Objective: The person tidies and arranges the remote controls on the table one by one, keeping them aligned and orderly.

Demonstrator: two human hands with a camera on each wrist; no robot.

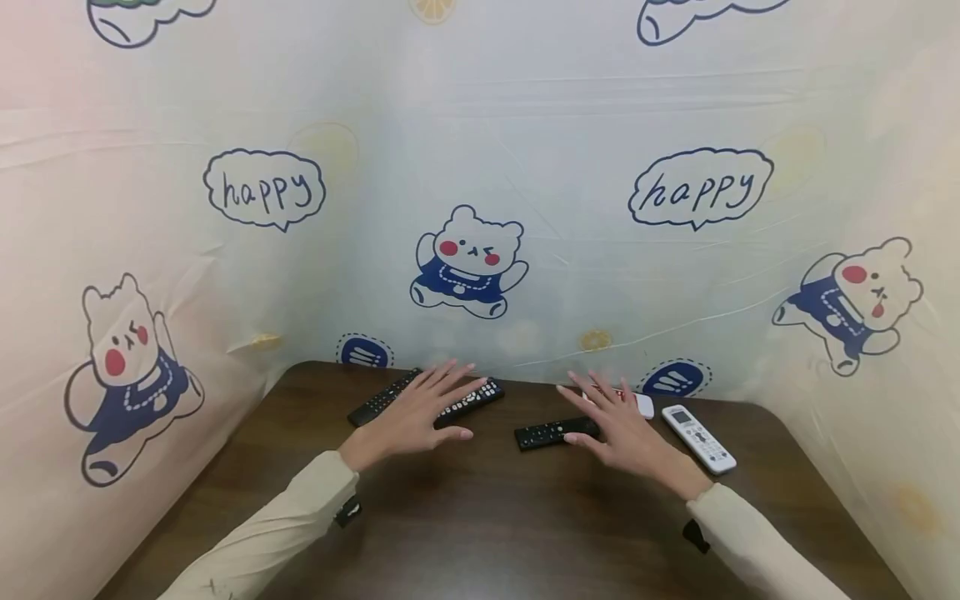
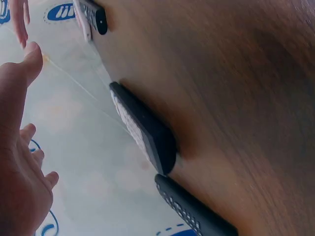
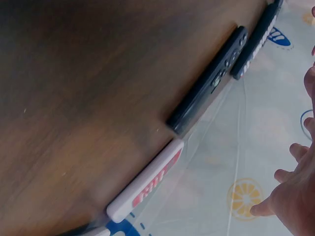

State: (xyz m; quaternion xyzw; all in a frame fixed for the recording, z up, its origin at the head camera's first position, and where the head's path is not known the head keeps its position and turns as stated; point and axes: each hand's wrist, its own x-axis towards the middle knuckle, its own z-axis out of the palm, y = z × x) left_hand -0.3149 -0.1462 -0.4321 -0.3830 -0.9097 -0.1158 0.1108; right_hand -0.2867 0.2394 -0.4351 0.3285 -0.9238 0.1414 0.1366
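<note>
My left hand (image 1: 412, 419) spreads its fingers, palm down, above two black remote controls. One, a slim black remote (image 1: 367, 412), lies to its left; the other, a black remote with white buttons (image 1: 486, 397), shows beyond its fingers. In the left wrist view the hand (image 2: 22, 182) is raised above both. My right hand (image 1: 626, 437), fingers also spread, overlaps a small black remote (image 1: 538, 436) and a white remote with red buttons (image 1: 645, 405) in the head view. To its right lies a white remote with a small screen (image 1: 701, 442). Neither hand holds anything.
The remotes lie along the far part of a dark brown wooden table (image 1: 450, 533). A pale cloth (image 1: 570, 292) printed with bears and lettering hangs behind the table and along both sides. A black strap piece (image 1: 348, 510) sits under the left sleeve.
</note>
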